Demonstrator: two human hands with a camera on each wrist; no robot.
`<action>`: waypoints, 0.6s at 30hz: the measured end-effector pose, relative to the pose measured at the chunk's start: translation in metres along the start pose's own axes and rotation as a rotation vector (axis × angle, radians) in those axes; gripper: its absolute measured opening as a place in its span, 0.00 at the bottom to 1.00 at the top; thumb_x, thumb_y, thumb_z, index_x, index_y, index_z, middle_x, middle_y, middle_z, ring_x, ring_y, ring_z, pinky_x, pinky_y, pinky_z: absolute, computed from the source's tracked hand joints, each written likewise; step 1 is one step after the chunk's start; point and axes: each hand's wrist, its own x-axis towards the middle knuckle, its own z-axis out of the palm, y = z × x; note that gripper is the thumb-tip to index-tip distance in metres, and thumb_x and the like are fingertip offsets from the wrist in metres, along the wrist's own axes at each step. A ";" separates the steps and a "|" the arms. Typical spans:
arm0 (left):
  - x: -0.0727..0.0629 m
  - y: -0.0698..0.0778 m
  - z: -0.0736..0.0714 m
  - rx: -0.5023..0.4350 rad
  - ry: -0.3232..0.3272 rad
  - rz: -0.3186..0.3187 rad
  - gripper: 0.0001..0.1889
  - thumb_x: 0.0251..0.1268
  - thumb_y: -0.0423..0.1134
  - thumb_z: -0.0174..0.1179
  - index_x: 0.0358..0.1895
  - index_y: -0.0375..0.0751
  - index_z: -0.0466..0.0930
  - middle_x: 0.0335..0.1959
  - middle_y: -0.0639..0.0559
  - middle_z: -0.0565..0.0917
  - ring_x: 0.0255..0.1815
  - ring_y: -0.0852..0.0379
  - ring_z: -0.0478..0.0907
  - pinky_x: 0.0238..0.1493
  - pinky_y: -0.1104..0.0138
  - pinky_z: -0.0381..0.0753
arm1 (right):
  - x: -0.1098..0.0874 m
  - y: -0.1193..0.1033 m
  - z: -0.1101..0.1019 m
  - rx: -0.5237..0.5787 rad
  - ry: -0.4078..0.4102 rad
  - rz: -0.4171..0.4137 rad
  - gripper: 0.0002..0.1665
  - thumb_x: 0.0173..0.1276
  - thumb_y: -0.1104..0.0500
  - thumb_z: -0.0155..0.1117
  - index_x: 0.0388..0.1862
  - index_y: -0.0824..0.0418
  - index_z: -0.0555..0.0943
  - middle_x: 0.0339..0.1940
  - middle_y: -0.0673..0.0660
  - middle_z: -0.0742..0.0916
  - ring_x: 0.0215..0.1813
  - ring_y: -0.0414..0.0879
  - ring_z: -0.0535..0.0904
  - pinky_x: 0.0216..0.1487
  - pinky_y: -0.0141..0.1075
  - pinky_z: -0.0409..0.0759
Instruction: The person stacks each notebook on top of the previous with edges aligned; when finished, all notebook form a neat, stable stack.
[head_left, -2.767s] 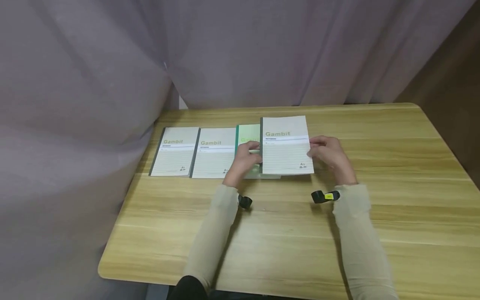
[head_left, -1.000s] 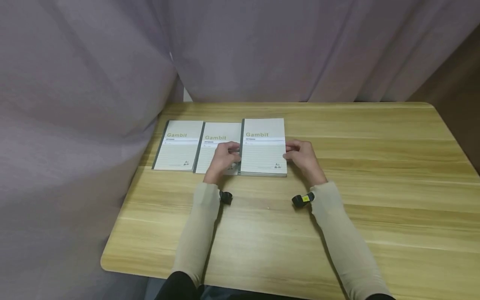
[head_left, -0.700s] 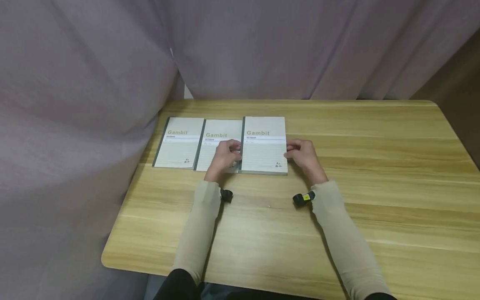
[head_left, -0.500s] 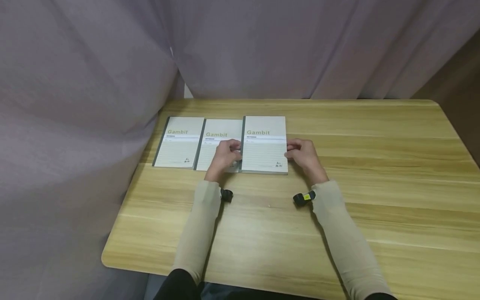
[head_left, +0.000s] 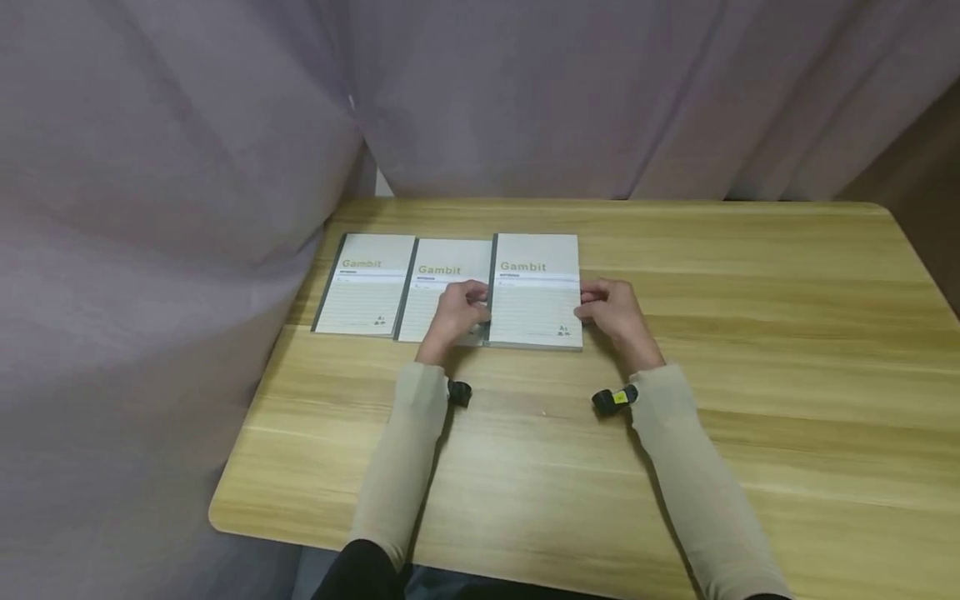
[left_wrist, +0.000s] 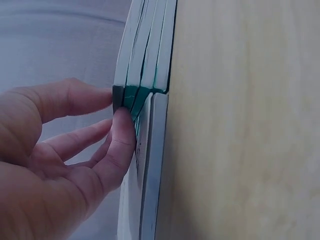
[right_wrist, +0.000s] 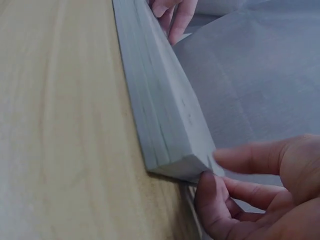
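A cream Gambit notebook (head_left: pixel 536 292) with a grey spine lies squared on top of a stack. Beneath it, green spines (left_wrist: pixel 131 96) show in the left wrist view, and the page edges of the stack (right_wrist: pixel 150 100) line up in the right wrist view. My left hand (head_left: pixel 456 313) pinches the top notebook at its spine, thumb on the cover. On the opposite side my right hand (head_left: pixel 617 315) pinches its right edge between thumb and fingers. Part of the middle Gambit notebook (head_left: pixel 453 252) is hidden behind the left hand.
Another grey-spined Gambit notebook (head_left: pixel 365 292) lies at the far left of the row. The wooden table (head_left: pixel 780 333) extends right and toward me. A grey-purple curtain (head_left: pixel 487 108) hangs behind and along the left side.
Earlier, both hands held the cream notebook up over a green one, offset right. It moved left and down onto the stack, covering the green. Over the last second, the hands keep their grip.
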 end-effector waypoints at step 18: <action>-0.015 -0.020 -0.040 -0.094 0.137 0.002 0.20 0.66 0.28 0.56 0.60 0.25 0.77 0.43 0.35 0.84 0.32 0.51 0.82 0.33 0.67 0.83 | -0.007 -0.046 0.018 0.053 0.037 -0.043 0.19 0.75 0.66 0.54 0.59 0.76 0.77 0.46 0.65 0.81 0.39 0.48 0.79 0.37 0.29 0.82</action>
